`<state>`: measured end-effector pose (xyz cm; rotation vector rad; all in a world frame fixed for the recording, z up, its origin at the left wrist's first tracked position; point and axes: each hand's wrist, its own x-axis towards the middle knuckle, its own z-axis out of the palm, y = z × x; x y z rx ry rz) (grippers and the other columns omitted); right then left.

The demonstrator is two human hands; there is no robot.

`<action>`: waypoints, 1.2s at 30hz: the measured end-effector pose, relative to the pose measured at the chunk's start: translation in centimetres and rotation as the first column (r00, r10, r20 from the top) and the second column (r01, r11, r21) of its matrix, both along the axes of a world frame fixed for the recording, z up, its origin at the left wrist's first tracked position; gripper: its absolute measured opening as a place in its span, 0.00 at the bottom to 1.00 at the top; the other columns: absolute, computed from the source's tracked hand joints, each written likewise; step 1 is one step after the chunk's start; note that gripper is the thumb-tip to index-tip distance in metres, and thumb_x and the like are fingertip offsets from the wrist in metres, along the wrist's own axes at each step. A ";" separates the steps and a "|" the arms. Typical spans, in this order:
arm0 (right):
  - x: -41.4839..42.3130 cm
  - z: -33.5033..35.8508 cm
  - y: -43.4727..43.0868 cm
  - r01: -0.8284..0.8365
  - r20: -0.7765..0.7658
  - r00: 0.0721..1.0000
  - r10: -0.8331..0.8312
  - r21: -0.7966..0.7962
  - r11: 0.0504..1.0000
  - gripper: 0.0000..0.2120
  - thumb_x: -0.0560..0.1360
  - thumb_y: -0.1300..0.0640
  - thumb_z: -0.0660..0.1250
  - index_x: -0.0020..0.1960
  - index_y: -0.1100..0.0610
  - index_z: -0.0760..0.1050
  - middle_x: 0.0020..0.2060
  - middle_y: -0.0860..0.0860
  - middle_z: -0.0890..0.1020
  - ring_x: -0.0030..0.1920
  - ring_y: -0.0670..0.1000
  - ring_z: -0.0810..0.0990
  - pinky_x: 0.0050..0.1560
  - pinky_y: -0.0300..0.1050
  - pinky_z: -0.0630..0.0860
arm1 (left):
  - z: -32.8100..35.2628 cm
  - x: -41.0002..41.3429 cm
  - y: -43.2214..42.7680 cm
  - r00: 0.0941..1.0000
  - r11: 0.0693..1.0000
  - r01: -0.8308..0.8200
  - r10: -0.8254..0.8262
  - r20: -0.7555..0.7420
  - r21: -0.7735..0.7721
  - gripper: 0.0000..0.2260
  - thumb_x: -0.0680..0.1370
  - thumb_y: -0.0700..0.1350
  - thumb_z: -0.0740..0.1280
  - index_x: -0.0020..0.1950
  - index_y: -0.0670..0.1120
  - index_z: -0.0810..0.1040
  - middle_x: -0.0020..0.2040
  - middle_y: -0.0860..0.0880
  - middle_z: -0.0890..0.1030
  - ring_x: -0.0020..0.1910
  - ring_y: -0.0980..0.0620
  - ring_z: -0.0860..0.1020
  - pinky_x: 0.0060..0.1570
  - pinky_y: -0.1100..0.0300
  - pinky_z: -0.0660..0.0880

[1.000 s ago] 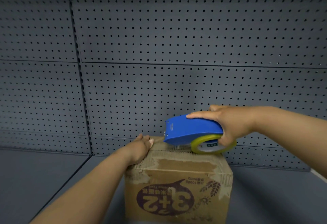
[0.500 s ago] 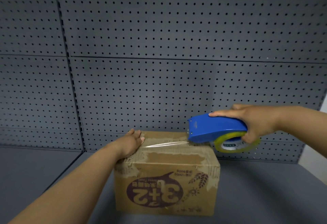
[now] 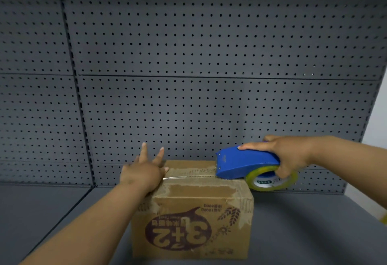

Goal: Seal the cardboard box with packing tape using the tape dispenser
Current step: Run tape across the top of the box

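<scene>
A brown cardboard box point(image 3: 192, 223) with an upside-down "3+2" print stands on the grey shelf. My right hand point(image 3: 287, 153) grips the blue tape dispenser point(image 3: 245, 163), whose nose rests at the right end of the box top; its yellowish tape roll point(image 3: 271, 179) hangs past the box's right edge. A strip of clear tape point(image 3: 188, 176) runs along the top seam from the dispenser to the left edge. My left hand point(image 3: 144, 170) rests its heel on the box's top left corner, fingers spread and lifted.
A grey pegboard wall point(image 3: 209, 97) rises right behind the box. The grey shelf surface point(image 3: 314, 233) extends left and right of the box. A pale wall edge point(image 3: 377, 118) shows at the far right.
My right hand drew the dispenser rightward across the box top, laying out tape. My left hand's fingers, flat on the corner before, now lift and spread.
</scene>
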<state>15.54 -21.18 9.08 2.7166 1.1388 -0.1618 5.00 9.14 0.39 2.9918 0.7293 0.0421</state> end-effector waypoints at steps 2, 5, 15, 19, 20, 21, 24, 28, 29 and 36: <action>-0.1 0.2 0.1 0.007 0.001 1.000 -0.007 -0.011 1.000 0.46 0.68 0.56 0.68 0.56 0.17 0.39 0.47 0.48 0.65 0.39 0.49 0.71 0.39 0.41 0.72 | 0.7 0.0 -1.5 0.997 0.959 0.055 -0.069 0.042 0.278 0.27 0.82 0.48 0.51 0.76 0.56 0.41 0.78 0.45 0.38 0.77 0.43 0.48 0.74 0.45 0.49; -0.2 0.5 0.2 0.025 -0.023 0.999 -0.025 -0.017 1.000 0.46 0.68 0.57 0.68 0.63 0.20 0.43 0.49 0.49 0.65 0.41 0.51 0.72 0.41 0.42 0.73 | 1.6 1.3 -4.4 0.986 0.967 0.152 -0.162 0.032 0.204 0.23 0.82 0.48 0.51 0.76 0.56 0.50 0.79 0.48 0.48 0.77 0.45 0.48 0.74 0.43 0.43; 0.2 0.7 0.4 -0.002 -0.066 0.998 0.000 -0.039 0.999 0.47 0.66 0.50 0.73 0.66 0.24 0.43 0.49 0.49 0.65 0.48 0.52 0.72 0.49 0.46 0.74 | -0.8 4.5 -7.6 0.984 0.980 0.149 -0.160 -0.074 -0.129 0.26 0.76 0.66 0.41 0.74 0.65 0.45 0.79 0.53 0.44 0.77 0.45 0.42 0.72 0.36 0.41; 0.6 0.2 -0.2 -0.013 -0.073 0.997 0.013 -0.011 1.000 0.49 0.65 0.52 0.74 0.65 0.22 0.41 0.47 0.47 0.65 0.47 0.51 0.72 0.48 0.46 0.75 | -0.8 4.5 -7.6 0.984 0.978 0.146 -0.160 -0.083 -0.149 0.27 0.75 0.68 0.41 0.74 0.66 0.45 0.79 0.54 0.44 0.77 0.46 0.42 0.72 0.37 0.41; 0.7 -0.1 -0.6 -0.014 -0.081 0.997 0.015 0.014 1.000 0.49 0.66 0.52 0.73 0.63 0.21 0.41 0.47 0.47 0.66 0.47 0.50 0.73 0.47 0.46 0.75 | -0.8 4.6 -7.6 0.983 0.977 0.146 -0.160 -0.085 -0.153 0.27 0.75 0.68 0.42 0.74 0.66 0.46 0.79 0.54 0.43 0.77 0.46 0.42 0.72 0.38 0.41; 0.8 -0.5 -0.9 -0.017 -0.090 0.996 0.020 0.039 0.999 0.48 0.66 0.52 0.72 0.62 0.19 0.40 0.49 0.48 0.66 0.47 0.49 0.73 0.47 0.45 0.75 | -0.8 4.6 -7.5 0.983 0.977 0.147 -0.161 -0.085 -0.154 0.27 0.75 0.67 0.42 0.74 0.66 0.46 0.79 0.54 0.43 0.77 0.46 0.42 0.72 0.38 0.41; 1.5 -1.3 -2.3 -0.023 -0.122 0.992 0.037 0.114 0.993 0.49 0.64 0.51 0.73 0.56 0.16 0.39 0.52 0.48 0.68 0.48 0.48 0.73 0.48 0.44 0.75 | -0.6 4.6 -7.6 0.983 0.978 0.140 -0.156 -0.094 -0.157 0.26 0.76 0.67 0.43 0.74 0.66 0.46 0.79 0.54 0.43 0.77 0.46 0.41 0.72 0.37 0.41; 2.2 -1.4 -5.5 -0.012 -0.164 0.986 0.041 0.172 0.985 0.47 0.64 0.52 0.72 0.54 0.14 0.40 0.54 0.48 0.68 0.50 0.49 0.76 0.53 0.48 0.78 | -0.6 4.6 -7.7 0.982 0.980 0.138 -0.154 -0.111 -0.143 0.26 0.76 0.66 0.42 0.74 0.66 0.45 0.79 0.53 0.43 0.77 0.45 0.42 0.72 0.37 0.42; 2.4 -1.5 -6.4 -0.016 -0.164 0.985 0.045 0.175 0.984 0.47 0.64 0.51 0.71 0.55 0.15 0.40 0.54 0.47 0.68 0.50 0.49 0.75 0.53 0.47 0.78 | -0.5 4.6 -7.7 0.981 0.980 0.138 -0.155 -0.114 -0.145 0.26 0.76 0.66 0.42 0.74 0.66 0.45 0.79 0.53 0.43 0.77 0.45 0.42 0.72 0.37 0.42; 2.7 -1.9 -10.8 0.032 -0.202 0.979 0.013 0.214 0.976 0.47 0.65 0.52 0.72 0.59 0.18 0.41 0.59 0.43 0.66 0.56 0.45 0.72 0.48 0.33 0.71 | -0.4 4.8 -7.7 0.978 0.981 0.130 -0.150 -0.145 -0.143 0.26 0.76 0.66 0.43 0.74 0.66 0.45 0.79 0.53 0.42 0.77 0.45 0.42 0.72 0.37 0.42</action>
